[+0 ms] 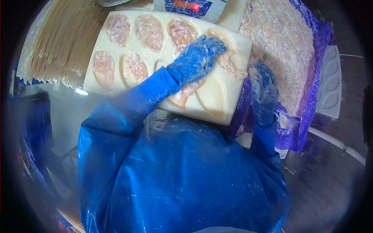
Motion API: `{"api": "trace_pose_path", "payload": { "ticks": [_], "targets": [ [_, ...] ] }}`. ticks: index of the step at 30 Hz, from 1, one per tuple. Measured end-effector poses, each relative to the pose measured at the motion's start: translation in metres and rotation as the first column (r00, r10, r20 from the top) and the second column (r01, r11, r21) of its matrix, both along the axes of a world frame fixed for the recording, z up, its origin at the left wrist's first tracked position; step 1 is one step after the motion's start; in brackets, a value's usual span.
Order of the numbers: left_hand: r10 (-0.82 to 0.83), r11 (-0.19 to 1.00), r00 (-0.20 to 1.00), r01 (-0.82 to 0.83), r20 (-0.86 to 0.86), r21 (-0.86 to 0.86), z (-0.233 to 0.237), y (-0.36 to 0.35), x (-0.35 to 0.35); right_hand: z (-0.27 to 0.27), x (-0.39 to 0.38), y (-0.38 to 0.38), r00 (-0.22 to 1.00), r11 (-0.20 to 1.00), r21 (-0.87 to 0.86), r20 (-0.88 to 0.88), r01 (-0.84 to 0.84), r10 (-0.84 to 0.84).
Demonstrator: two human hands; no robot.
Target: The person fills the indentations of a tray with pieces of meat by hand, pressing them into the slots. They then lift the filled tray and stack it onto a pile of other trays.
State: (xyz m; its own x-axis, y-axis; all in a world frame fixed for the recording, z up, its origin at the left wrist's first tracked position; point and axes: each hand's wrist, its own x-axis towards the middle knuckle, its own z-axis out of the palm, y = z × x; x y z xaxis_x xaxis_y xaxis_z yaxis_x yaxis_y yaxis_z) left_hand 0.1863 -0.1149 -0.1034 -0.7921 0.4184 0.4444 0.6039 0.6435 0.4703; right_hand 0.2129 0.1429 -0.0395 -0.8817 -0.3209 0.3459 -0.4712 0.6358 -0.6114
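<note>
Rectangular white plastic tray [243, 44] with two rows of leaf-shaped hollows, slightly askew in front of a shiny blue plastic apron [186, 174]. Wet, pale pink pieces of raw meat [149, 33] in most hollows. At the tray's upper right, a loose, stringy, pale pink strip of meat [231, 66], partly over the hollow there and trailing to the tray's right edge.

Left hand [200, 52], in a smeared blue rubber glove, palm down over the tray, fingertips at the strip's upper part; underside hidden, so cannot tell whether pinching or merely pressing. Right hand [265, 83], similarly gloved, just off the tray's right edge, beside a broad, pale mound of raw meat [283, 46] in a crumpled purple plastic liner [322, 46]; cannot tell whether gripping anything.

Beyond the tray, a device with a red-lit display [186, 4]; to the left, a thick stack of thin, pale sheets [58, 39]; far right, a second white moulded tray [330, 85].

Possible trouble: a slip of the loose strip over the edge, from its trailing end and slick gloves; a tilt or slide of the tray, from uneven pressure near its right end; a smear across filled hollows, from the left sleeve low above; a snag of the liner, from the right hand so close by.
</note>
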Motion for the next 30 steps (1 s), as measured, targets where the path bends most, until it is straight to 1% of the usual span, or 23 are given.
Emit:
{"api": "trace_pose_path", "payload": {
  "ticks": [1,2,3,4,5,6,8,9,11,12,14,15,17,18,19,21,23,24,26,27,28,29,30],
  "targets": [
    [-0.009,1.000,1.000,0.009,0.001,-0.008,0.001,0.002,0.004,-0.003,0.000,-0.011,0.999,0.995,-0.097,-0.045,0.004,-0.008],
    [-0.006,0.987,0.998,-0.003,-0.058,-0.158,0.005,0.004,0.009,-0.012,-0.002,-0.018,0.999,0.994,-0.107,-0.042,0.014,-0.019],
    [-0.014,0.953,0.993,-0.022,-0.117,-0.302,0.007,0.005,0.012,-0.026,-0.004,-0.024,0.986,0.982,0.179,-0.138,-0.064,0.089],
    [-0.026,0.950,0.993,-0.011,-0.113,-0.311,0.006,0.004,0.012,-0.033,-0.003,-0.027,0.956,0.883,0.457,-0.196,-0.108,0.219],
    [-0.037,0.950,0.996,0.010,-0.081,-0.311,0.008,0.002,0.008,-0.029,-0.004,-0.025,0.946,0.840,0.539,-0.242,-0.053,0.215],
    [-0.037,0.951,0.998,0.019,-0.054,-0.307,0.009,0.000,0.003,-0.024,-0.007,-0.024,0.944,0.842,0.537,-0.250,-0.051,0.217],
    [-0.036,0.951,0.998,0.018,-0.053,-0.309,0.009,0.000,0.006,-0.017,-0.004,-0.023,0.984,0.946,0.323,-0.174,0.016,0.042],
    [-0.038,0.951,0.998,0.018,-0.056,-0.310,0.010,0.001,0.007,-0.012,-0.003,-0.025,0.984,0.946,0.325,-0.170,0.014,0.043],
    [-0.032,0.953,0.998,0.016,-0.047,-0.302,0.006,0.001,0.006,-0.004,-0.001,-0.032,0.999,0.918,0.395,0.034,-0.034,0.022],
    [-0.032,0.955,0.999,0.017,-0.043,-0.296,0.006,0.001,0.006,-0.011,0.001,-0.029,0.999,0.919,0.393,0.034,-0.036,0.024],
    [-0.018,0.965,0.998,0.004,-0.052,-0.262,0.006,0.002,0.007,-0.027,0.007,-0.022,0.971,0.900,0.432,-0.187,-0.055,0.149],
    [-0.010,0.975,0.998,-0.003,-0.056,-0.223,0.006,0.003,0.008,-0.027,0.012,-0.020,0.971,0.900,0.433,-0.188,-0.054,0.149],
    [0.006,0.978,0.999,-0.015,-0.042,-0.208,0.010,0.005,0.008,-0.025,0.020,-0.018,0.999,0.974,0.229,0.043,-0.004,-0.006],
    [0.017,0.981,1.000,-0.021,-0.022,-0.195,0.011,0.006,0.010,-0.026,0.022,-0.018,0.999,0.972,0.233,0.048,-0.007,-0.004],
    [0.018,0.982,1.000,-0.021,-0.016,-0.190,0.009,0.006,0.011,-0.028,0.023,-0.018,0.998,0.976,0.217,0.039,0.030,-0.040],
    [0.021,0.976,0.998,-0.032,-0.057,-0.214,0.006,0.005,0.010,-0.033,0.028,-0.015,0.996,0.977,0.201,0.035,0.069,-0.078],
    [0.029,0.976,0.998,-0.039,-0.048,-0.214,0.005,0.006,0.011,-0.040,0.033,-0.010,0.991,0.991,0.008,-0.026,0.130,-0.130],
    [0.037,0.975,0.998,-0.046,-0.044,-0.216,0.005,0.006,0.011,-0.044,0.037,-0.004,0.991,0.991,0.007,-0.029,0.131,-0.130],
    [0.036,0.979,0.998,-0.044,-0.043,-0.198,0.004,0.005,0.011,-0.056,0.049,0.020,0.950,0.954,0.012,0.096,0.299,-0.299],
    [0.036,0.983,0.999,-0.042,-0.039,-0.181,0.003,0.005,0.011,-0.077,0.052,0.047,0.936,0.948,-0.064,0.188,0.313,-0.296],
    [0.043,0.982,0.998,-0.050,-0.041,-0.180,0.005,0.005,0.011,-0.073,0.045,0.072,0.939,0.950,-0.063,0.186,0.306,-0.290],
    [0.029,0.970,0.996,-0.050,-0.090,-0.240,0.007,0.007,0.012,-0.069,0.040,0.094,0.932,0.918,-0.256,0.279,0.303,-0.230],
    [0.006,0.953,0.990,-0.048,-0.140,-0.300,0.009,0.008,0.011,-0.060,0.038,0.098,0.922,0.843,-0.438,0.355,0.312,-0.157]
  ]
}}
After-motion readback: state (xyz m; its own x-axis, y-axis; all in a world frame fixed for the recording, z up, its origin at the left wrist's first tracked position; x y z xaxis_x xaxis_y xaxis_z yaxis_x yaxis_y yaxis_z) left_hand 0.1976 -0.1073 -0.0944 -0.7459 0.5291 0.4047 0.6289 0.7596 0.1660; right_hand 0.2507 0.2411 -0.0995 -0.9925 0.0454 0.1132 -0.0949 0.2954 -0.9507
